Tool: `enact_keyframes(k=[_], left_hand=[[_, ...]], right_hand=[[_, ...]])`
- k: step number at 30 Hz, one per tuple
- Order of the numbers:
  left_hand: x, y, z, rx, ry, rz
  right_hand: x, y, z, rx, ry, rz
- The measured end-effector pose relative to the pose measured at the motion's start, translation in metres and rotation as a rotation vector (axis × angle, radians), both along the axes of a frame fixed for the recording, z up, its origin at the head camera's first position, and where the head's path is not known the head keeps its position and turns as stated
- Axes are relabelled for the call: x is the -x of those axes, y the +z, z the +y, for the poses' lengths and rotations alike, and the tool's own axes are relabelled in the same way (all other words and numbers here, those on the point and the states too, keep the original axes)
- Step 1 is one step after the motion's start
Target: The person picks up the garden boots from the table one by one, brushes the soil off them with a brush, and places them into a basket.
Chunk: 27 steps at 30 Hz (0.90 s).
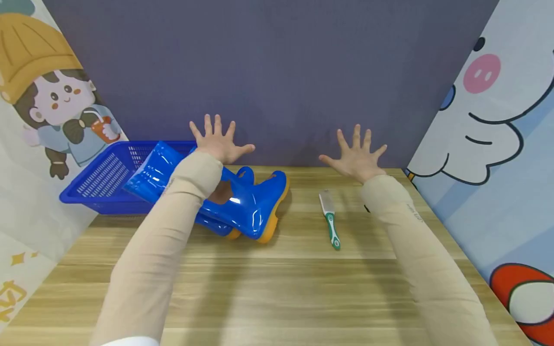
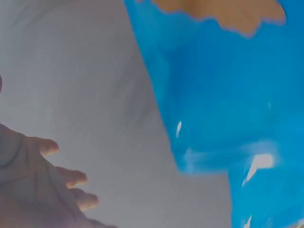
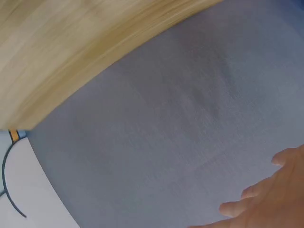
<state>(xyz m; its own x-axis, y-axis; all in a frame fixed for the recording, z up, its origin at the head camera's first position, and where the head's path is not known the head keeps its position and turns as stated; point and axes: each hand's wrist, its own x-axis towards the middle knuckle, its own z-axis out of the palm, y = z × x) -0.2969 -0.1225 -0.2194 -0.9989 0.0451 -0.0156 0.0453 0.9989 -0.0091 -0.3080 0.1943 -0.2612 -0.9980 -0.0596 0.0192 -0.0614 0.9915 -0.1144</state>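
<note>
Hands, two, bare, in beige sleeves (image 1: pixel 157 254). Left hand (image 1: pixel 218 145): fingers spread, nothing held; a gap shows between palm and boot in the left wrist view. Right hand (image 1: pixel 358 157): fingers likewise spread, empty, held out beyond the file and apart from it.

Upper boot (image 1: pixel 255 206): glossy blue, orange sole, lying tilted left of centre, toe to the right, shaft reaching across the front of the basket; whether it rests on the rim cannot be told.

Lower boot (image 1: pixel 212 223): matching, partly hidden beneath.

Basket (image 1: pixel 101 175): blue plastic, slotted sides, at the far left of the table (image 1: pixel 281 298).

File (image 1: pixel 331 223): flat grey head away from the person, green-and-white handle nearer, lying right of the boots, well apart.

Handling notes, by judgement: with both hands free, each boot is best taken singly, one hand round the shaft, the other under the sole. Slick surface calls for a full-palm hold. Lift before turning, lest the boots drag the basket. File: take by the handle.
</note>
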Motion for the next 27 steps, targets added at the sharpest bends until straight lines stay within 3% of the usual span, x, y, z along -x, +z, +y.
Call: enact_keyframes(k=[4,8,14,16,19,23,27], left_hand=[[-0.002,0.012,-0.009,-0.07,-0.036,-0.011],[-0.009,0.017,-0.016,-0.108,-0.092,0.002],[-0.035,0.018,-0.021,-0.01,-0.202,0.102],[-0.047,0.017,-0.023,-0.029,-0.232,0.152],[-0.065,0.012,-0.026,-0.09,-0.267,0.237],[-0.084,0.004,-0.028,-0.15,-0.334,0.348],[-0.091,-0.003,-0.03,-0.21,-0.424,0.421]], right_hand=[[-0.005,0.006,0.004,0.009,0.032,0.007],[-0.012,0.008,0.005,0.039,0.089,0.047],[-0.028,0.0,0.001,0.206,0.204,0.327],[-0.034,-0.005,-0.002,0.276,0.239,0.423],[-0.043,-0.013,-0.007,0.321,0.285,0.494],[-0.052,-0.019,-0.01,0.318,0.312,0.479],[-0.06,-0.02,-0.009,0.308,0.309,0.331]])
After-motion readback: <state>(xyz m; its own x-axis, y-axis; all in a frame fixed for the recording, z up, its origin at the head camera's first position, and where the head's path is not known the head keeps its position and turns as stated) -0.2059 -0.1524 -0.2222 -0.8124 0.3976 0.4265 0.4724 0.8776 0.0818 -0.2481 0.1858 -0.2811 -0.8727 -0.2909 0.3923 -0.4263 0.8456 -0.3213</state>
